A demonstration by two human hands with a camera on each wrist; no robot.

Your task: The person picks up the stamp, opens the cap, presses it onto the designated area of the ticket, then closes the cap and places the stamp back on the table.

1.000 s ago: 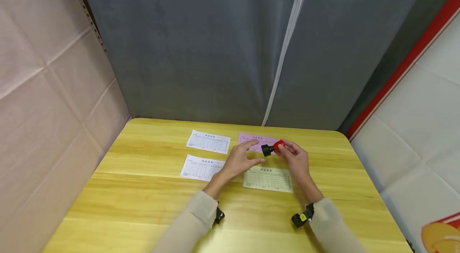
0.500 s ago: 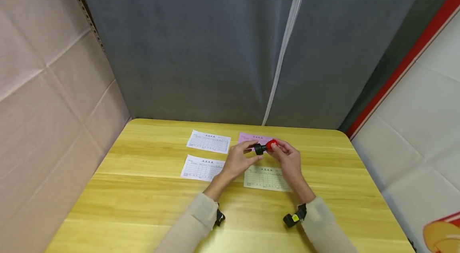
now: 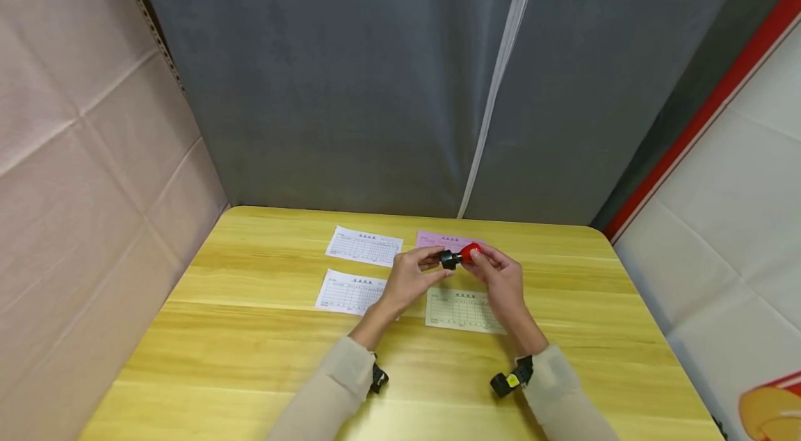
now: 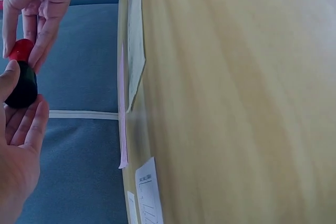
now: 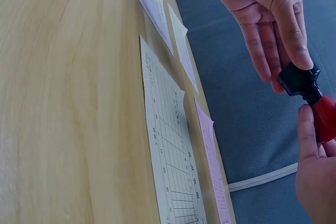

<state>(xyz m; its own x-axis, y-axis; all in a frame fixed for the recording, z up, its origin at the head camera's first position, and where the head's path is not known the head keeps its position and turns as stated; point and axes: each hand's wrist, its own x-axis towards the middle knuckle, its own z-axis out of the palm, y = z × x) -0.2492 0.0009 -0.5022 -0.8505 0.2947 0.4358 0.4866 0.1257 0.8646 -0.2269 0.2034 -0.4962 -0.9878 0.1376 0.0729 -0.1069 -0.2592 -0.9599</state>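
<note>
Over the table, both hands meet at a stamp with a red rounded handle (image 3: 471, 252) and a black end (image 3: 449, 260). My right hand (image 3: 505, 288) grips the red handle from the right. From the left, my left hand (image 3: 405, 284) pinches the wide black end between thumb and fingers, plainest in the right wrist view, where a thin black neck (image 5: 313, 94) joins the two parts. A pink printed slip (image 3: 432, 239) lies behind the stamp, partly covered by the hands. In front of it lies a pale green slip (image 3: 463, 310), partly under the right hand.
Two white printed slips lie left of the hands, one farther back (image 3: 363, 246) and one nearer (image 3: 348, 292), partly covered by the left hand. A grey curtain (image 3: 350, 114) hangs behind the wooden table (image 3: 206, 330), with pale walls on both sides.
My right hand has moved left with the stamp, bringing its black end between the left thumb and fingers. The left hand, first spread apart from it, has closed on that end.
</note>
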